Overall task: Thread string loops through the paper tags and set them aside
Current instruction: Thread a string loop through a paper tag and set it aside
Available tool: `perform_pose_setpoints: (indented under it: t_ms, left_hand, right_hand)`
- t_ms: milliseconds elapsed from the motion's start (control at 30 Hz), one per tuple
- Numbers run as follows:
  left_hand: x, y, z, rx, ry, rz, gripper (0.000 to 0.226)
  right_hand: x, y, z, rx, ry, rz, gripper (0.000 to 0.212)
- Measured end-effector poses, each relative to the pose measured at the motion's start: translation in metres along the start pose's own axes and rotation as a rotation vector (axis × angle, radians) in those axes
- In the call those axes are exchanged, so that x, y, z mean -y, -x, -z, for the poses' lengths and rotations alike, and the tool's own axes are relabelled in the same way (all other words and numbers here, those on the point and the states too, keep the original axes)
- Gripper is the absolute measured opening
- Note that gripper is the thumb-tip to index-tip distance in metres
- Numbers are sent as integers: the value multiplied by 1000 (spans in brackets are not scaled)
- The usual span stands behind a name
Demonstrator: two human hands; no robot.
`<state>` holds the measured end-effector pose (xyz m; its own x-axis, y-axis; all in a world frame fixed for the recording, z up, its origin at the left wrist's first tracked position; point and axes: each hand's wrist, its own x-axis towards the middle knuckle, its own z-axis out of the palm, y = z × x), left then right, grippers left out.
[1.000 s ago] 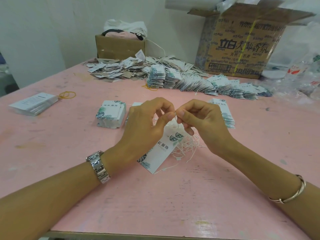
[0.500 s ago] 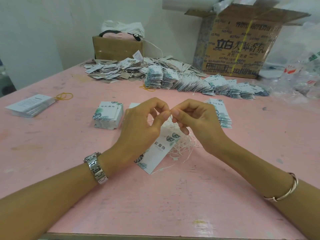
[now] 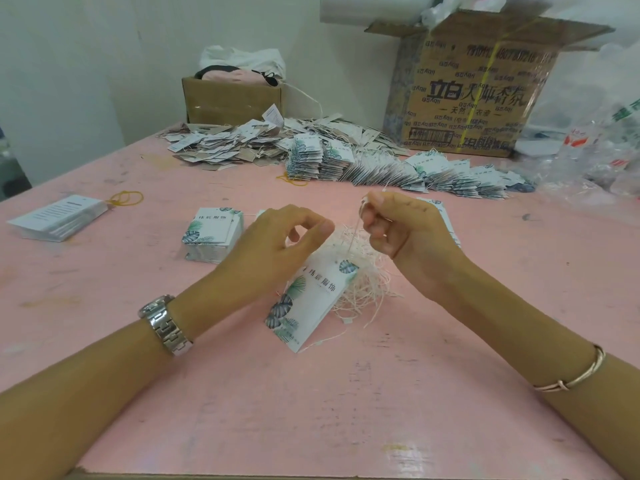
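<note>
The tag stood tilted in the middle of the pink tabletop, its low corner toward 6 o'clock and its top edge tucked under the left hand. That hand's fingers were curled around that edge and seemed to grip it, though the contact itself was hidden. At 3 o'clock from it, the right hand was raised with its fingers closed tight, pinching the top of one string that ran down toward the tag's hole. Just behind, at 3 o'clock of the tag, lay a heap of loose strings. The step looked like drawing the loop through and snugging it. To do that well, the pull should go straight up and slowly, with the left hand keeping the tag steady so the paper around the hole would not tear, and the string should be kept clear of the heap so no others snag. The finished tag would likely join the fanned row of tags at 12 o'clock, while a stack of tags waited at 9 o'clock.
</note>
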<state>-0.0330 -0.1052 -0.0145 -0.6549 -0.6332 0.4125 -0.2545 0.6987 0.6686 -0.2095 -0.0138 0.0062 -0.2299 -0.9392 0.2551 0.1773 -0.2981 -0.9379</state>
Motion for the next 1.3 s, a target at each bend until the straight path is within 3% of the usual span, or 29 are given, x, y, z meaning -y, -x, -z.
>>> perform_pose_setpoints:
  t_ms: [167, 367, 533, 833, 933, 1133, 1300]
  left_hand:
    - [-5, 1, 8, 260, 204, -31, 38]
    - [-6, 2, 3, 267, 314, 100, 13]
    - [-10, 2, 10, 293, 517, 108, 21]
    - [-5, -5, 11, 69, 688, 159, 29]
    - [-4, -7, 11, -60, 684, 186, 18]
    - [-2, -8, 11, -289, 667, 228, 9]
    - [-1, -8, 10, -357, 659, 249, 11]
  right_hand:
    - [7, -1, 4, -28, -71, -33, 18]
    - [7, -5, 8, -101, -171, -60, 14]
    - [0, -10, 17, -226, -97, -81, 7]
    - [-8, -10, 24, -199, 111, -132, 17]
    - [-6, -9, 21, -195, 242, -106, 19]
    - [0, -3, 8, -18, 272, -59, 41]
    - [-6, -2, 10, 11, 318, -67, 22]
